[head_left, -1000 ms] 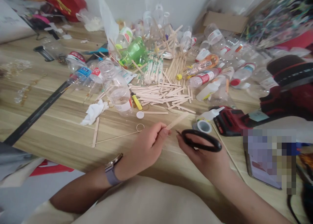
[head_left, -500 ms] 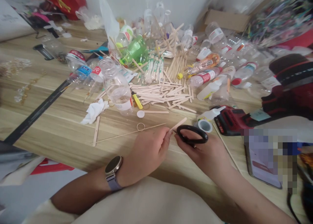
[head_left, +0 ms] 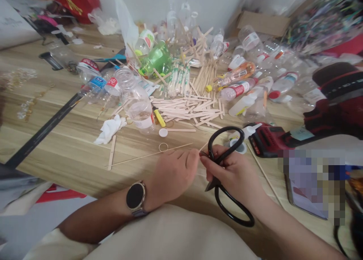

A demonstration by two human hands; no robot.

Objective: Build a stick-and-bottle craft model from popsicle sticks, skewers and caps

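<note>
My left hand point(head_left: 177, 169), with a watch on its wrist, is closed on a wooden craft stick point(head_left: 203, 147); only the stick's far end shows past the fingers. In my right hand point(head_left: 234, 171) is a pair of black-handled scissors point(head_left: 235, 211), gripped around the middle with the handle loops spread apart. One blade meets the stick close to my left fingertips. Beyond my left hand lie a thin bamboo skewer point(head_left: 150, 154), a small ring point(head_left: 163, 147) and another craft stick point(head_left: 112, 152).
A pile of craft sticks point(head_left: 184, 109) lies ahead, backed by plastic bottles point(head_left: 138, 109) and a green bottle point(head_left: 159, 58). To the right are a red cordless drill point(head_left: 266, 139), a phone point(head_left: 306, 199) and a glue bottle point(head_left: 246, 131). A black bar point(head_left: 42, 129) crosses the left side.
The scissors have turned in my right hand, and their handles now stand wide apart with a blade showing below. My left hand has rolled over, so less of the craft stick shows.
</note>
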